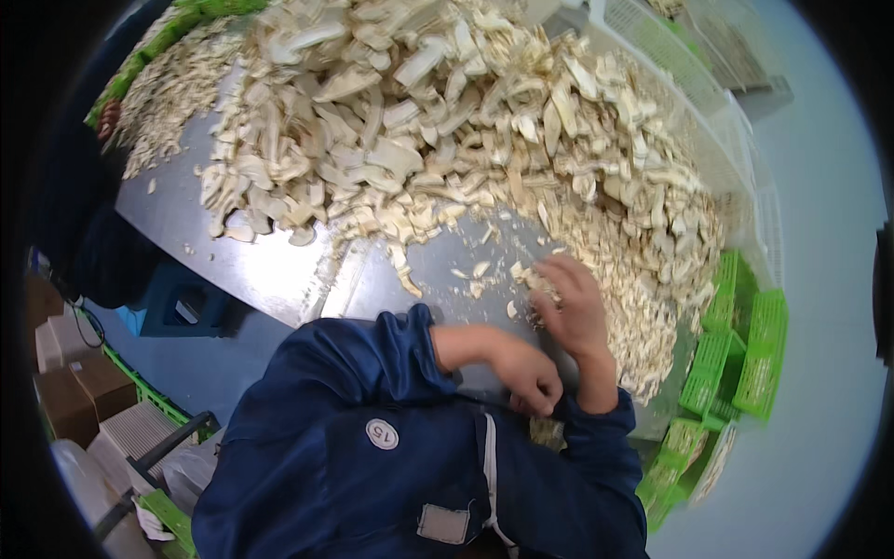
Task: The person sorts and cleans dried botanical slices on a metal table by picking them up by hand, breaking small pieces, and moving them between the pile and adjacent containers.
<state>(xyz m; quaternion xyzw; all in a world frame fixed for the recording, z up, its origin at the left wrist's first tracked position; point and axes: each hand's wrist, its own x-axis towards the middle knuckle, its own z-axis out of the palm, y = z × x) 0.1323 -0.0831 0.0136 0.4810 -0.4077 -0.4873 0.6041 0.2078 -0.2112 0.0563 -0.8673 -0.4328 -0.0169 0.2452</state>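
Observation:
Pale, dried-looking mushroom slices (391, 140) are heaped over the metal table (440, 269). My right hand (573, 304) reaches over the table beside the heap's near right edge, where the pieces (632, 307) are smaller. Its thumb and fingers are apart around a few small fragments (534, 279); blur hides whether they are gripped. My left hand (531, 381) hangs nearer my body at the table's near edge, below the right hand, its fingers curled down. What lies under those fingers is hidden. A small, partly covered object (548, 433) shows just below it.
White plastic crates (698, 105) border the heap's right side. Green plastic baskets (761, 356) stand at the right edge. Another person's dark sleeve (105, 230) is at left, near a second pile (178, 91). A blue stool (185, 300) and cardboard boxes (84, 398) are at lower left.

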